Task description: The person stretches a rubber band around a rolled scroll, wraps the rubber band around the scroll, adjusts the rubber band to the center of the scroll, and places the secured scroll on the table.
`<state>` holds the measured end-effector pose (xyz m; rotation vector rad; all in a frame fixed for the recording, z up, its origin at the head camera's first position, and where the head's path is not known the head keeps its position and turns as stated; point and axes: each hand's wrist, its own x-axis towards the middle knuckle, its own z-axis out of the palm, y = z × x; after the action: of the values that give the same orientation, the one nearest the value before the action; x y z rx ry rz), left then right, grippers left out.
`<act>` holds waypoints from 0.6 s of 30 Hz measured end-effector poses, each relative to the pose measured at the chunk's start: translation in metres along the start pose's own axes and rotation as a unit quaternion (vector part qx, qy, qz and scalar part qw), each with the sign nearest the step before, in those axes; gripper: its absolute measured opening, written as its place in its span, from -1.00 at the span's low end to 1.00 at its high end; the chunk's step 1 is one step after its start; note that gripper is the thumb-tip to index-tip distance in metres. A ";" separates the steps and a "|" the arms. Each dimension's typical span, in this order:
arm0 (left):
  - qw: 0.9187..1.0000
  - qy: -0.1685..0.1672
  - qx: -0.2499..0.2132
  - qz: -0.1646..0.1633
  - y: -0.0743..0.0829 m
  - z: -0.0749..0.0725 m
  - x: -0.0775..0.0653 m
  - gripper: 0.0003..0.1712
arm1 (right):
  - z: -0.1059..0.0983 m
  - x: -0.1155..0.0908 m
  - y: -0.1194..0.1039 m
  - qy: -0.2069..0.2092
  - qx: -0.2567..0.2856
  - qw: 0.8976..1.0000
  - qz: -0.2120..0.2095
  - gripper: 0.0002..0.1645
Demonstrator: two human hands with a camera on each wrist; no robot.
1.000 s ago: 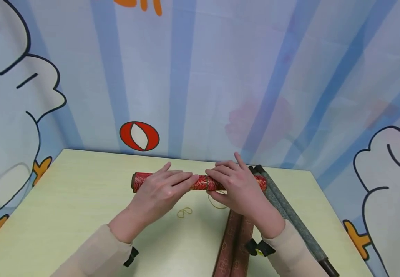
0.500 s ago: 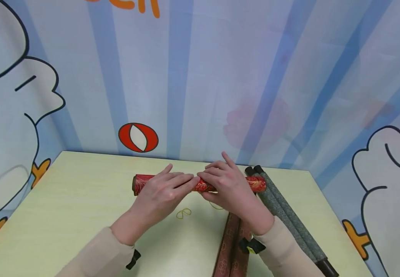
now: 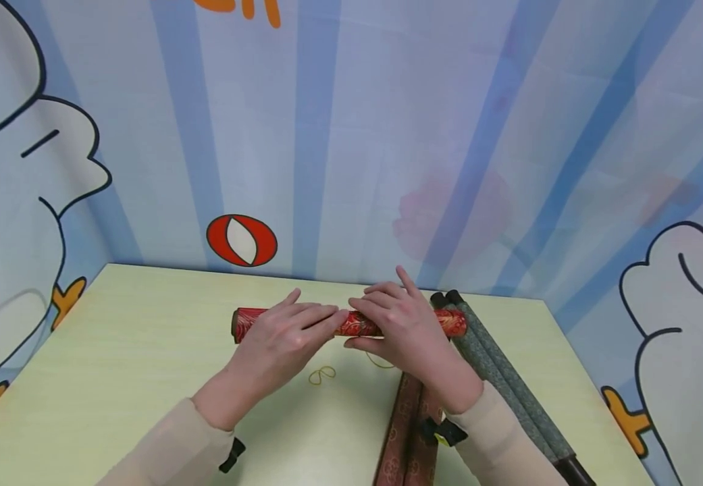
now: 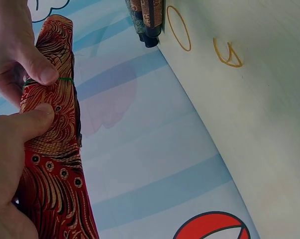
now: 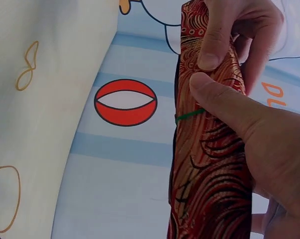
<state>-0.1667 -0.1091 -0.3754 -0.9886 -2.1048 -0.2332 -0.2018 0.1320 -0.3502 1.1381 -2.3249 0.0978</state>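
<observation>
A red roll of fabric (image 3: 248, 324) with gold and black swirls is held level above the table. My left hand (image 3: 287, 337) grips it left of its middle, thumb along the near side. My right hand (image 3: 408, 331) holds it right of the middle, the little finger raised. The two index fingertips lie close together over the roll. A thin green band (image 5: 189, 116) circles the roll beside my right thumb, as the right wrist view shows. Both thumbs (image 4: 43, 117) lie on the patterned surface in the left wrist view.
Two yellow rubber bands lie on the pale table (image 3: 163, 337): a twisted one (image 3: 323, 375) and a looped one (image 3: 381, 362). Brown patterned rolls (image 3: 407, 425) lie beneath my right forearm. Grey rolls with dark ends (image 3: 509, 371) lie to the right. A printed backdrop (image 3: 351, 169) stands behind.
My right hand has shifted slightly left along the roll, towards the left hand, and shows more of the roll's right end. The left hand has stayed almost in place.
</observation>
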 end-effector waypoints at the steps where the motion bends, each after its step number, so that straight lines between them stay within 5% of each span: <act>1: 1.000 0.001 0.001 0.000 -0.001 0.000 0.000 -0.44 | -0.001 -0.001 0.000 0.002 -0.003 1.000 0.002 -0.20; 6: 1.000 0.007 -0.001 -0.002 -0.008 -0.004 -0.003 -0.46 | -0.006 -0.006 0.003 0.011 -0.011 1.000 0.010 -0.07; 18: 1.000 -0.015 -0.017 -0.021 -0.023 -0.010 -0.014 -0.42 | -0.010 -0.017 0.009 0.018 -0.018 1.000 0.013 -0.12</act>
<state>-0.1725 -0.1371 -0.3753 -0.9745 -2.1578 -0.2778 -0.1958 0.1525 -0.3484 1.0796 -2.3018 0.0854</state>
